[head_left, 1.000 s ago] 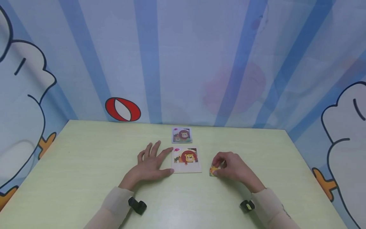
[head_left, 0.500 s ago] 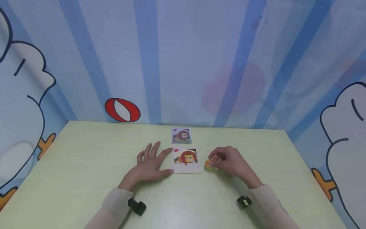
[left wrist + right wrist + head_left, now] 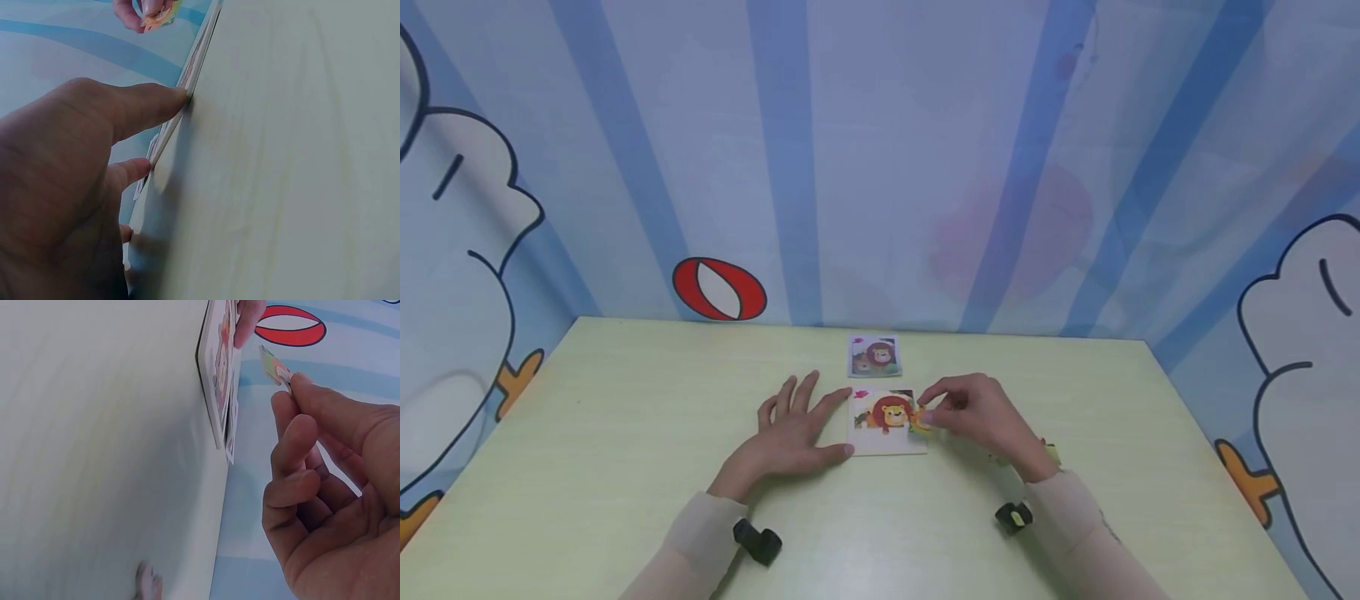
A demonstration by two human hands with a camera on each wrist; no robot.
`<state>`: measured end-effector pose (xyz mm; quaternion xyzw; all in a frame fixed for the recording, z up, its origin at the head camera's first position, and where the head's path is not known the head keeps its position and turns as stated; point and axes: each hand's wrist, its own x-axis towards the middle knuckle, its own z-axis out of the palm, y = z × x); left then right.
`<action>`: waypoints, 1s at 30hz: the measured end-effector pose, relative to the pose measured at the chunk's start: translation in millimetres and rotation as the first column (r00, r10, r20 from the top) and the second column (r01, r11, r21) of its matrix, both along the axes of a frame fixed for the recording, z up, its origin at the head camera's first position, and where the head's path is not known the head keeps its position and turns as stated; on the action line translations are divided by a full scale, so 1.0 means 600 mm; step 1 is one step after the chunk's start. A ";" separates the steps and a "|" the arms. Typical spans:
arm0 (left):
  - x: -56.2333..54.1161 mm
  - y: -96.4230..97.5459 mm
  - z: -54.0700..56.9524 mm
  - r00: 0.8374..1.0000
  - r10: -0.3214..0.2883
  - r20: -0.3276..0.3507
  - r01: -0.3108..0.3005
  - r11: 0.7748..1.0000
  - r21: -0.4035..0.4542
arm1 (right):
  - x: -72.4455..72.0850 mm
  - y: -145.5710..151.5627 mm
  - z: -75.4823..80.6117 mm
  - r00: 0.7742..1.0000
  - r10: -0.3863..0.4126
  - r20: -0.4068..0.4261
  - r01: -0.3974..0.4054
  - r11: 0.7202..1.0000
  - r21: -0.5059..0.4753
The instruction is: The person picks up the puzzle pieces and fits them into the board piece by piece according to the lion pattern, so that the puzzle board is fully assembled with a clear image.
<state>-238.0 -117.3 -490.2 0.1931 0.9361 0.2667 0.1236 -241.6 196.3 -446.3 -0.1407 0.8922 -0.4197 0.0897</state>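
Observation:
A square puzzle board lies on the table, with a lion picture across its upper part and a bare white strip below. My left hand is spread flat at its left side; thumb and index fingertips touch the board's edge, as the left wrist view also shows. My right hand pinches a small yellow-green puzzle piece between thumb and fingers. In the head view that puzzle piece is over the board's right edge; the right wrist view shows it raised off the board, tilted.
A matching lion picture card lies just behind the board. Near my right wrist, a loose puzzle piece shows partly, the forearm covering the rest. A printed striped backdrop rises behind the table.
My right hand has lifted the puzzle piece from the table right of the board and carried it left over the board's right edge. A loose piece has come into view. The left hand stays put.

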 end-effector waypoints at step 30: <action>-0.001 0.001 0.003 1.000 0.003 0.017 -0.002 0.999 -0.050 | -0.029 -0.099 -0.018 0.994 0.065 0.090 -0.059 0.996 -0.068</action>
